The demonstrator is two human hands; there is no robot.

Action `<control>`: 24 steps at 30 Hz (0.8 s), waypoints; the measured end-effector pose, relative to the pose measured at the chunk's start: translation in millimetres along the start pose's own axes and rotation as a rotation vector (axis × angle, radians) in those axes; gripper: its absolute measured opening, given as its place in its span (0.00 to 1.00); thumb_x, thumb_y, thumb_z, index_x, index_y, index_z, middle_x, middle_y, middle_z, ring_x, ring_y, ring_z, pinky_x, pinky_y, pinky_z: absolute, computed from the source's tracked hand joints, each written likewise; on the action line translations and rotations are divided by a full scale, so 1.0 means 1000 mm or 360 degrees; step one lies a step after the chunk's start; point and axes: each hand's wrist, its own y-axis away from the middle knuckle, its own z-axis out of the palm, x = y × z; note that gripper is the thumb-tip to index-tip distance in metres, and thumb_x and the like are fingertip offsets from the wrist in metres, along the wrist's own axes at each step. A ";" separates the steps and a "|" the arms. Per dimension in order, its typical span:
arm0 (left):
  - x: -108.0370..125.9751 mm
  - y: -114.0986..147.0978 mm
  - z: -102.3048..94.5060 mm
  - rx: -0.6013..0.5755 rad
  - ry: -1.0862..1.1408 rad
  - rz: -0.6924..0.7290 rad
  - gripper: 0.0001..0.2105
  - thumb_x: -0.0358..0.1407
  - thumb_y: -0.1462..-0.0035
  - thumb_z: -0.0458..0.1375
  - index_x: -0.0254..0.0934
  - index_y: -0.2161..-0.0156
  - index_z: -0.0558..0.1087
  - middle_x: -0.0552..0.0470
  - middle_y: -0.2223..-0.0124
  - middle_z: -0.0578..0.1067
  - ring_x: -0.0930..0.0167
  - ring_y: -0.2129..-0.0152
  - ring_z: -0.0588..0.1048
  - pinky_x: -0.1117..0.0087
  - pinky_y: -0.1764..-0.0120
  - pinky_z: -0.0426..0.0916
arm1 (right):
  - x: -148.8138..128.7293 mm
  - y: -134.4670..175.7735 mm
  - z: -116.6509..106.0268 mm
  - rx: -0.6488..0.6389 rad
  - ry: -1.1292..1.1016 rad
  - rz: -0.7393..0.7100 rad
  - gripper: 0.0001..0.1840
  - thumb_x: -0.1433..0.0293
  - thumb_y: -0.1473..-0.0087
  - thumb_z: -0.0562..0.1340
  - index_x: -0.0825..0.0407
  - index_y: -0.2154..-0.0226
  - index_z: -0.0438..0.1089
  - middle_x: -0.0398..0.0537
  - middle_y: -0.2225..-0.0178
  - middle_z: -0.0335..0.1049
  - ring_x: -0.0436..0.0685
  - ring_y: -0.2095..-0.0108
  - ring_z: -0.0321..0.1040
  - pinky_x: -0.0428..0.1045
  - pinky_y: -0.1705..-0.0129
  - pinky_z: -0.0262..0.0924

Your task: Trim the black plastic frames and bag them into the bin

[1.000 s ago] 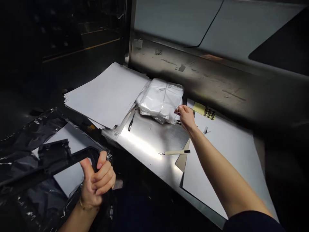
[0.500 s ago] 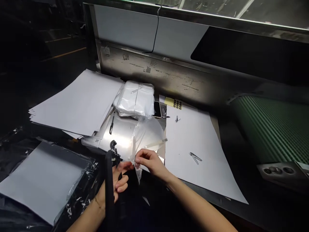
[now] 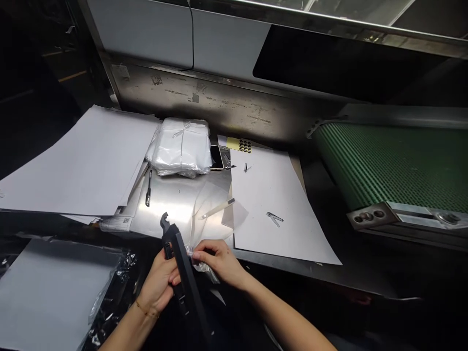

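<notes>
My left hand (image 3: 160, 282) is closed around a long black plastic part (image 3: 187, 287) with a hooked upper end; the part hides some of its fingers. My right hand (image 3: 219, 263) pinches a thin clear plastic bag (image 3: 208, 204) close beside the black part. The bag spreads over the metal table's front edge, with a narrow pale strip showing across it. A tied stack of clear bags (image 3: 182, 146) lies behind the hands. Right of my right hand, a nail clipper (image 3: 274, 218) rests on a large white sheet (image 3: 281, 195), with a second small clipper (image 3: 246, 167) farther back.
A stack of white sheets (image 3: 80, 161) covers the table's left side. A black pen (image 3: 148, 187), a phone (image 3: 216, 158) and a yellow label sheet (image 3: 237, 145) lie around the bags. At right stands a green conveyor belt (image 3: 395, 165); black plastic wrapping (image 3: 120, 287) is lower left.
The black part has tilted, its lower end swinging right. My left hand's fingers have closed in on it. My right hand still pinches the bag, and the view has turned right.
</notes>
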 end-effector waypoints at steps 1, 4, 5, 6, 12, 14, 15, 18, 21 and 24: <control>0.002 -0.001 0.002 -0.0011 -0.0022 0.0007 0.13 0.30 0.67 0.65 0.35 0.80 0.62 0.65 0.87 0.58 0.86 0.93 0.50 0.84 0.90 0.47 | 0.002 0.000 -0.001 0.0027 -0.0073 0.0021 0.09 0.64 0.56 0.60 0.53 0.80 0.67 0.42 0.79 0.66 0.50 0.75 0.61 0.46 0.70 0.55; 0.006 -0.004 0.007 -0.0054 -0.0068 0.0022 0.14 0.31 0.67 0.66 0.34 0.80 0.62 0.65 0.87 0.58 0.86 0.92 0.50 0.84 0.90 0.48 | 0.007 0.003 -0.002 0.0141 -0.0282 0.0077 0.12 0.62 0.57 0.60 0.53 0.80 0.64 0.42 0.80 0.66 0.49 0.77 0.61 0.46 0.71 0.55; 0.007 -0.005 0.008 -0.0065 -0.0076 0.0026 0.14 0.31 0.67 0.65 0.34 0.80 0.62 0.65 0.87 0.57 0.86 0.92 0.50 0.84 0.90 0.48 | 0.008 0.004 -0.002 0.0173 -0.0332 0.0093 0.12 0.61 0.58 0.60 0.53 0.80 0.63 0.41 0.80 0.65 0.49 0.77 0.61 0.46 0.72 0.55; 0.008 -0.005 0.009 -0.0071 -0.0081 0.0030 0.14 0.31 0.67 0.65 0.34 0.80 0.61 0.65 0.87 0.56 0.86 0.92 0.49 0.84 0.90 0.48 | 0.008 0.006 -0.001 0.0194 -0.0366 0.0107 0.13 0.61 0.59 0.61 0.53 0.81 0.62 0.41 0.81 0.64 0.48 0.78 0.60 0.46 0.73 0.55; 0.004 -0.002 0.007 -0.0044 -0.0111 0.0043 0.12 0.34 0.62 0.63 0.36 0.77 0.62 0.64 0.84 0.58 0.86 0.92 0.50 0.85 0.89 0.48 | 0.003 0.008 0.002 0.0281 -0.0402 0.0133 0.13 0.65 0.68 0.67 0.53 0.83 0.62 0.38 0.81 0.60 0.47 0.79 0.56 0.44 0.75 0.51; 0.000 0.000 0.005 -0.0040 -0.0152 0.0022 0.12 0.34 0.61 0.63 0.37 0.77 0.61 0.65 0.85 0.56 0.85 0.92 0.50 0.84 0.89 0.48 | 0.002 0.010 0.003 0.0324 -0.0402 0.0121 0.13 0.65 0.68 0.66 0.53 0.83 0.61 0.37 0.82 0.59 0.46 0.79 0.55 0.44 0.75 0.51; -0.002 0.000 0.004 -0.0041 -0.0176 0.0014 0.12 0.33 0.61 0.62 0.37 0.78 0.60 0.66 0.86 0.55 0.85 0.92 0.50 0.84 0.89 0.48 | 0.002 0.012 0.004 0.0331 -0.0392 0.0119 0.13 0.66 0.68 0.66 0.53 0.83 0.61 0.37 0.82 0.58 0.46 0.79 0.54 0.44 0.75 0.51; -0.007 -0.002 0.005 -0.0046 -0.0253 0.0020 0.12 0.31 0.61 0.62 0.36 0.78 0.60 0.66 0.86 0.56 0.86 0.93 0.49 0.84 0.89 0.48 | 0.002 0.020 0.007 0.0340 -0.0355 0.0114 0.11 0.70 0.69 0.67 0.52 0.82 0.64 0.36 0.83 0.58 0.47 0.80 0.53 0.44 0.76 0.49; -0.009 -0.002 0.011 -0.0069 -0.0337 0.0021 0.13 0.31 0.62 0.63 0.35 0.78 0.60 0.65 0.86 0.58 0.86 0.93 0.49 0.83 0.90 0.47 | 0.003 0.027 0.005 0.0371 -0.0393 0.0086 0.09 0.73 0.70 0.67 0.53 0.82 0.66 0.37 0.82 0.60 0.47 0.78 0.54 0.45 0.74 0.49; -0.009 0.001 0.019 -0.0131 -0.0409 -0.0007 0.14 0.29 0.63 0.63 0.36 0.79 0.58 0.65 0.85 0.56 0.85 0.92 0.50 0.83 0.89 0.48 | 0.006 0.034 -0.003 0.0416 -0.0587 0.0069 0.08 0.70 0.67 0.66 0.54 0.84 0.65 0.39 0.83 0.61 0.47 0.79 0.54 0.45 0.75 0.49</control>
